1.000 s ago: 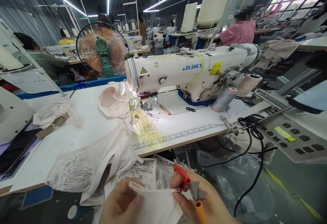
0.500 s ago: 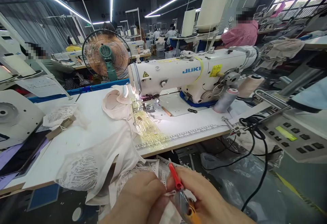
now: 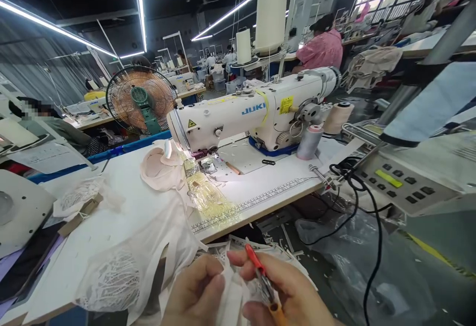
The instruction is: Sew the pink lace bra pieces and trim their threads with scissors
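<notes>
My left hand [image 3: 197,286] is closed on a white garment piece [image 3: 228,296], pinching its edge between thumb and forefinger. Across the palm of my right hand [image 3: 286,281] lie small thread snips [image 3: 265,284] with a red end, a metal middle and an orange end. Its thumb and forefinger are near the cloth, just right of my left fingers; whether they touch it I cannot tell. A pale bra [image 3: 163,167] with sheer, lace-patterned parts [image 3: 111,276] spreads over the table's left side and hangs off its front edge.
A white JUKI sewing machine [image 3: 223,118] stands on the table [image 3: 260,182], with a printed ruler along the front edge. Thread cones [image 3: 310,142] and a control box [image 3: 390,182] are on the right. A fan [image 3: 141,100] and people at other machines are behind.
My hands have moved apart a little, and a white strip of cloth now shows between them. The snips stay in my right hand. The view has shifted slightly right.
</notes>
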A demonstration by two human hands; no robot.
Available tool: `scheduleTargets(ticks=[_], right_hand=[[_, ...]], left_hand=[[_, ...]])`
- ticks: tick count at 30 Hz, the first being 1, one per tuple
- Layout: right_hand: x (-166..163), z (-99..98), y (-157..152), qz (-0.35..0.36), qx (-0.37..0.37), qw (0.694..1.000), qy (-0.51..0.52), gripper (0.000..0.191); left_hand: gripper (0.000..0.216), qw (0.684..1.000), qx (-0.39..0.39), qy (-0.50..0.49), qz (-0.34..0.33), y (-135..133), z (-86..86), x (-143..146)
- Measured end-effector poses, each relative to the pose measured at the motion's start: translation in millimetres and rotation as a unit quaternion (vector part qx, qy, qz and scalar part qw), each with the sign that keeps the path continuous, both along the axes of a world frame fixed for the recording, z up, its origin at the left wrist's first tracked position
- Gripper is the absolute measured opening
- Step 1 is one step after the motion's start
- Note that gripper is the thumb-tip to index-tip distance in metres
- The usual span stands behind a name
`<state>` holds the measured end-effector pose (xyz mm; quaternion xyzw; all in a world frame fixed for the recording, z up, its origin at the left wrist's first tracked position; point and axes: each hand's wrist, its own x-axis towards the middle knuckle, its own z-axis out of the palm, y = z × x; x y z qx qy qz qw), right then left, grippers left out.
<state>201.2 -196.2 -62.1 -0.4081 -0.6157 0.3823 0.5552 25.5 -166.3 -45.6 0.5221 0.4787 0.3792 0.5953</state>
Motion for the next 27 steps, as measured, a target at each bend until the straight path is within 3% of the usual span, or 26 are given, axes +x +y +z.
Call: scheduleTargets(ticks=[3, 8, 12, 19, 22, 27], right_hand=[[-3.6, 5.8, -2.3, -0.049, -0.007, 0.999, -0.004, 0.033], [-3.2, 9.9, 2.4, 0.047, -0.056, 0.997, -0.029, 0.031], [-2.9, 3.4, 6.6, 0.058, -0.101, 0.992, -0.055, 0.008], [5.2, 10.9, 9.6, 0.099, -0.167, 0.981, -0.013, 0.018], [5.6, 12.0, 10.3, 0.098, -0.165, 0.981, -0.022, 0.018], [2.1, 1.7, 9.2, 0.099, -0.188, 0.976, 0.045, 0.018]], left_hand=[[0.038, 1.0, 0.0, -0.012, 0.013, -0.8, -2.6, 0.9], [0.035, 0.999, 0.034, -0.031, 0.007, -1.7, -1.1, 2.2], [0.034, 0.999, 0.039, -0.028, -0.011, -1.8, -1.5, 2.1], [0.039, 0.997, -0.025, -0.033, 0.06, -3.0, -5.4, 0.3], [0.042, 0.997, -0.029, -0.034, 0.066, -3.4, -6.2, 2.2], [0.041, 0.993, -0.073, -0.061, 0.067, -5.1, -2.5, 5.9]])
